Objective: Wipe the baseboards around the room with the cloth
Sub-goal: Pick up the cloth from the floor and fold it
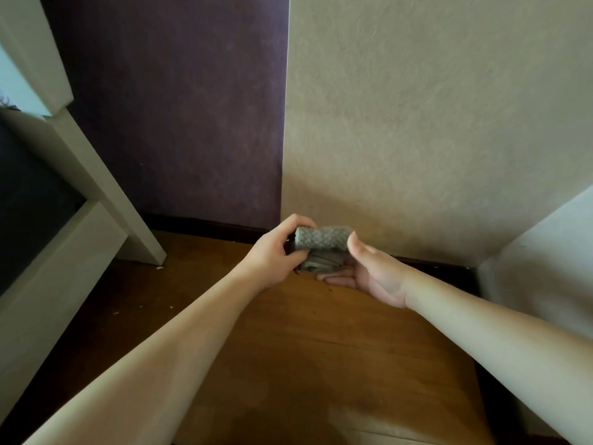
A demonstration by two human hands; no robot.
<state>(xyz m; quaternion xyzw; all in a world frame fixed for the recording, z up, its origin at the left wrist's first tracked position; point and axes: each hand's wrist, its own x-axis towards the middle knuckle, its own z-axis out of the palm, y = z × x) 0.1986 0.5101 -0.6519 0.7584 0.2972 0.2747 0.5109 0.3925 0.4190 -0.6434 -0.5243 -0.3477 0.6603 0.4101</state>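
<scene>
A grey textured cloth [322, 240], folded into a thick wad, is held between both hands just above the floor, near the wall. My left hand [274, 252] grips its left end with curled fingers. My right hand [369, 271] lies palm up under it, the thumb pinching the right end. A dark brown baseboard [205, 227] runs along the foot of the purple wall and continues under the beige wall [433, 263] to the right. The stretch of baseboard right behind the cloth is hidden by my hands.
White furniture [80, 200] with a dark opening stands on the left, its panel reaching the wooden floor [305, 342]. A white cabinet side [545, 252] juts in at the right. Small crumbs lie on the floor by the left furniture.
</scene>
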